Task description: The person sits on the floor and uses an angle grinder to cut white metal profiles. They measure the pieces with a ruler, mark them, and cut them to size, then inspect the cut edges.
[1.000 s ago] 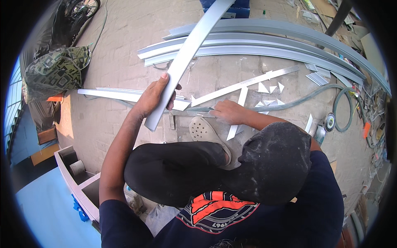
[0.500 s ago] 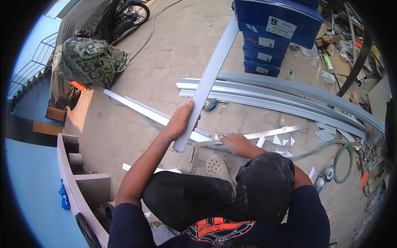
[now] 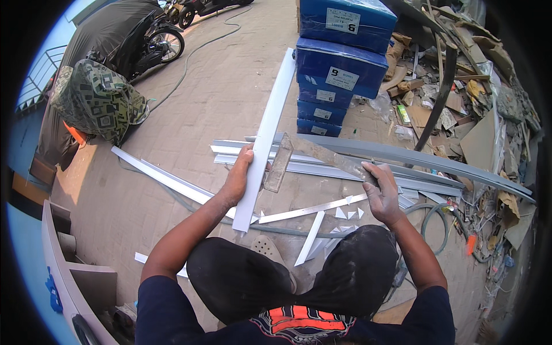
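Observation:
My left hand (image 3: 238, 177) is closed round a long white angled strip (image 3: 265, 129), which slants up and away from me. The strip's far end reaches the stacked blue boxes. In my right hand (image 3: 382, 194) is the blade end of a worn, dusty try square (image 3: 330, 157), gripped between thumb and fingers. The square is raised off the ground, and its wide stock (image 3: 279, 164) hangs just right of the strip, close to my left fingers. Whether stock and strip touch, I cannot tell. A steel ruler (image 3: 313, 208) lies on the paving below the square.
Long grey-white profiles (image 3: 345, 167) lie behind the square, with blue boxes (image 3: 339, 75) stacked beyond. White triangular offcuts (image 3: 340, 213) and a hose (image 3: 434, 227) lie near my knees. Rubble (image 3: 460, 109) covers the right side; another white strip (image 3: 164, 177) rests at left.
My right hand has risen from the ground by the ruler, lifting the try square and moving right with it. My left hand still grips the white strip. The view has shifted.

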A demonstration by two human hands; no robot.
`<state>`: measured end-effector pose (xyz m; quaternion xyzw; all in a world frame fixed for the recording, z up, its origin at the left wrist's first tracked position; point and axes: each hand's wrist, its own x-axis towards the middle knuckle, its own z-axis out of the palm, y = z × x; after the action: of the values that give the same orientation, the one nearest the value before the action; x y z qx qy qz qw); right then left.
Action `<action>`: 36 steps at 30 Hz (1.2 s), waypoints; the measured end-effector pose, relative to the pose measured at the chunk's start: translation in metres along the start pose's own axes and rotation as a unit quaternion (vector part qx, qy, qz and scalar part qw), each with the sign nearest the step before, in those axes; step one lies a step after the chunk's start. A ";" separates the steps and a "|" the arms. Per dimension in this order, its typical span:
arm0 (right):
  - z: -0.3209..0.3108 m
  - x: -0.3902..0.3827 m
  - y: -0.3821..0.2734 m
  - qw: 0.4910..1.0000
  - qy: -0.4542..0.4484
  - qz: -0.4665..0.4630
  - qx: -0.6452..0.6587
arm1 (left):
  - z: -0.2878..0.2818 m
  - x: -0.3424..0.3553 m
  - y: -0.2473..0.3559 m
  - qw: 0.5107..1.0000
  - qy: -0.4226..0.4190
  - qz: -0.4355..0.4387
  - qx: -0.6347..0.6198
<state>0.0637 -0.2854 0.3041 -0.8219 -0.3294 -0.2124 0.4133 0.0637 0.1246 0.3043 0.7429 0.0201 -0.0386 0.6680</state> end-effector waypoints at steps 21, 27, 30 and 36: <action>0.048 0.078 -0.081 0.930 -0.268 0.102 0.230 | 0.003 -0.148 0.122 0.998 -0.027 -0.022 0.058; 0.013 0.107 -0.095 0.888 -0.078 0.234 0.388 | 0.049 -0.161 0.121 0.997 -0.029 -0.005 0.071; 0.005 0.101 -0.100 0.861 -0.075 0.324 0.384 | 0.052 -0.179 0.119 0.995 -0.054 0.008 0.088; -0.006 0.093 -0.134 0.778 -0.019 0.215 0.591 | 0.065 -0.192 0.120 0.974 -0.132 0.163 0.084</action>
<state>0.0318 -0.1968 0.4375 -0.4696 -0.2128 0.1334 0.8464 -0.1199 0.0515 0.4323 0.7782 -0.1928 -0.0290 0.5970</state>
